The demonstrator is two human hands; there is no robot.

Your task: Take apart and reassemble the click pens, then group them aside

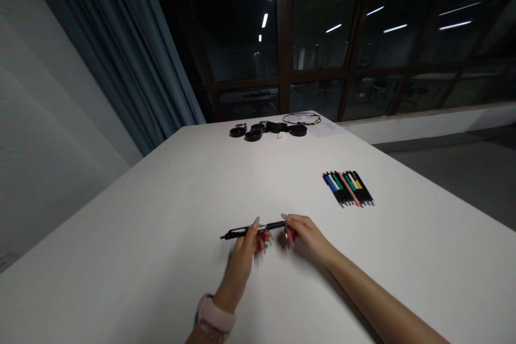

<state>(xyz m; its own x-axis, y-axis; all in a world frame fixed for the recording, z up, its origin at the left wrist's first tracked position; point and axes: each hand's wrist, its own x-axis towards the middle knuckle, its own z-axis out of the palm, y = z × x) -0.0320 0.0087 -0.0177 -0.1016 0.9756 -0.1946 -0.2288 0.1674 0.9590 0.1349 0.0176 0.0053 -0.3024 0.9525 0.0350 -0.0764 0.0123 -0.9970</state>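
A black pen [237,233] with a silvery band is held nearly level above the white table [193,188]. My left hand [249,244] pinches it around the middle, the thumb lying on top. At the pen's right end, my right hand [304,234] grips the dark grip section between thumb and fingers. The tip on that side is hidden by the fingers. To the right of my hands, a row of several pens [349,189] lies side by side, in blue, green, white, pink, yellow and black.
Several black round rolls [253,135] sit at the far end of the table, beside a looped black cable [301,118] and white paper [326,129]. A blue curtain [121,37] hangs at the left. Dark windows [318,21] stand behind the table.
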